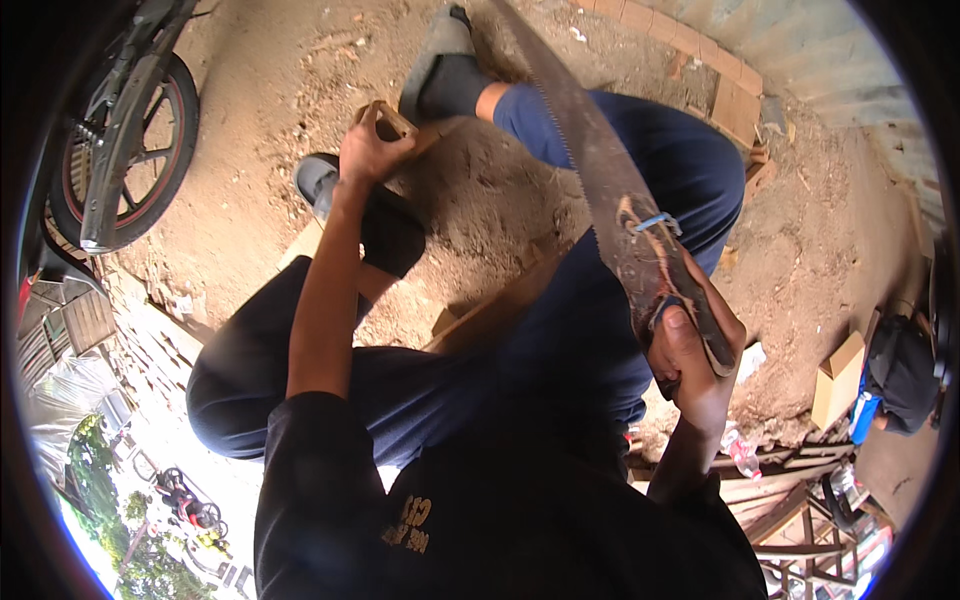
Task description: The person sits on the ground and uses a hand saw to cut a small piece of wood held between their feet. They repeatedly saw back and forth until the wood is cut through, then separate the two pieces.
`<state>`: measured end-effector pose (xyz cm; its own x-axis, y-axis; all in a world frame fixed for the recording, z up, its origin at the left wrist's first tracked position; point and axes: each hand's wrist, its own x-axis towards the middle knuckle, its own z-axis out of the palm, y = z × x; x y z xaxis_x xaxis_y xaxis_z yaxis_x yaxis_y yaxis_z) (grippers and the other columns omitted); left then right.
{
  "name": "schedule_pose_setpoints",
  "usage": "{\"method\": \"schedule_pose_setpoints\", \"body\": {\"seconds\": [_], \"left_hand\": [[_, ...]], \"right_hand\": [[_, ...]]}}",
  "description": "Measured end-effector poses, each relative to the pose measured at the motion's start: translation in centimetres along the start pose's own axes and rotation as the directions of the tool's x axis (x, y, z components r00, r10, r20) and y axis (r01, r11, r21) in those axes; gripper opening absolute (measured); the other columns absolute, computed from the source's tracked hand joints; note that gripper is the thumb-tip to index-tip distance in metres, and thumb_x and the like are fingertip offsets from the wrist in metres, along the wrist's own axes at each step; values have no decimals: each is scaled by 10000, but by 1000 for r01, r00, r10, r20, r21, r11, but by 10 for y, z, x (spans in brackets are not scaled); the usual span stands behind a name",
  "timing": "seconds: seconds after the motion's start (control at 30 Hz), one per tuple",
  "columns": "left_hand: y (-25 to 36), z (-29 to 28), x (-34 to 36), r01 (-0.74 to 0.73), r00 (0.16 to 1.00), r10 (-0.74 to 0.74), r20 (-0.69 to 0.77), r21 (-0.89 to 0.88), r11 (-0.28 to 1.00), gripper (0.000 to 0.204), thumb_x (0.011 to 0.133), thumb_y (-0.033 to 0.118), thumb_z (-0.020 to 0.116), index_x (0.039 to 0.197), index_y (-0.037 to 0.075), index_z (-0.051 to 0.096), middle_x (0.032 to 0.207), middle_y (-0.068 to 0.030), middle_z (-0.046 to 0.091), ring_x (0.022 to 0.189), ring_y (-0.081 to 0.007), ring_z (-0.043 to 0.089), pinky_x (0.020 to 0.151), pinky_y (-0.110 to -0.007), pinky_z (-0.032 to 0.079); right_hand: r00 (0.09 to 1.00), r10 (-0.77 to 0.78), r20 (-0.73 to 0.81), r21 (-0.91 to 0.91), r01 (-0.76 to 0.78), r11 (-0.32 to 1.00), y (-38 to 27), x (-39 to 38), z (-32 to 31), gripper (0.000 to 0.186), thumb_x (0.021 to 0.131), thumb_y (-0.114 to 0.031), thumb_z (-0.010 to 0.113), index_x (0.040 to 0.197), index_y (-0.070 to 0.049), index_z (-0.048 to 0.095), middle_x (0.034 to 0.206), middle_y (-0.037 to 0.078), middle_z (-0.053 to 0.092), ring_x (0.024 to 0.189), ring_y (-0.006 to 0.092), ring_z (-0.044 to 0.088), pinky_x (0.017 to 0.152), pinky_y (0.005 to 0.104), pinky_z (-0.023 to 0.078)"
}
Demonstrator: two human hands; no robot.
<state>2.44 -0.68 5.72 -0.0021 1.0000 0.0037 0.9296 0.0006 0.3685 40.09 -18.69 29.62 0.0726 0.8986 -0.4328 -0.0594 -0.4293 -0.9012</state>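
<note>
My right hand (692,345) is closed around the handle of a hand saw (600,165). The long dark blade points up and away over my right leg, its toothed edge on the left, and a light-blue tie is wrapped near the handle. Farther off to the left, my left hand (372,150) grips a small wooden block (395,122) near my feet. Part of the block is hidden by the fingers. Saw and block are apart. A dark grey shoe (445,60) is just right of the block, and another shoe (318,178) is to its lower left.
Dirt ground (270,110) with wood scraps surrounds me. A motorcycle wheel (135,150) stands at the left. A wooden board (500,305) lies between my legs. At the right are a cardboard box (838,380), a plastic bottle (740,452) and a person in dark clothes (900,375).
</note>
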Motion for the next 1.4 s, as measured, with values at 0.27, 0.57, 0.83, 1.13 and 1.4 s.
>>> {"method": "schedule_pose_setpoints", "body": {"seconds": [0.27,0.57,0.83,1.13,1.4], "left_hand": [[30,-19,20,6,971,-94,-222,-368,930,860,656,482,859,1207,-76,506,999,-191,658,908,-289,664,790,-388,535],[26,-41,102,194,980,-173,100,-258,947,871,683,660,756,1122,-77,600,1088,-222,659,987,-301,664,870,-372,528],[37,-50,182,314,943,-262,205,-290,904,1291,681,845,580,1512,-26,117,1467,-319,343,1397,-415,309,1146,-479,294],[-28,-12,35,116,831,-72,551,-44,992,1044,684,659,727,1438,20,390,1354,-277,509,1249,-411,506,1055,-445,410],[-29,-1,9,90,887,-243,393,369,925,853,710,624,732,1237,-3,497,1084,-227,652,1042,-353,643,881,-462,519]], "right_hand": [[973,-118,-199,267,170,948,29,29,-21,485,990,-193,539,1399,45,439,554,-49,330,433,36,296,400,210,280],[975,-83,-205,326,148,934,54,58,-10,494,984,-215,556,1398,32,447,541,-63,309,427,27,289,394,206,249],[985,-16,-170,348,75,935,48,79,1,453,970,-129,506,1388,37,459,532,-62,311,404,28,269,381,206,241],[996,1,-94,375,34,927,51,84,-1,439,958,-108,514,1376,24,477,577,-48,360,452,31,323,420,201,299],[996,-91,-23,424,92,901,52,81,5,426,953,-81,556,1362,21,493,610,-37,382,467,38,344,426,208,320]]}}
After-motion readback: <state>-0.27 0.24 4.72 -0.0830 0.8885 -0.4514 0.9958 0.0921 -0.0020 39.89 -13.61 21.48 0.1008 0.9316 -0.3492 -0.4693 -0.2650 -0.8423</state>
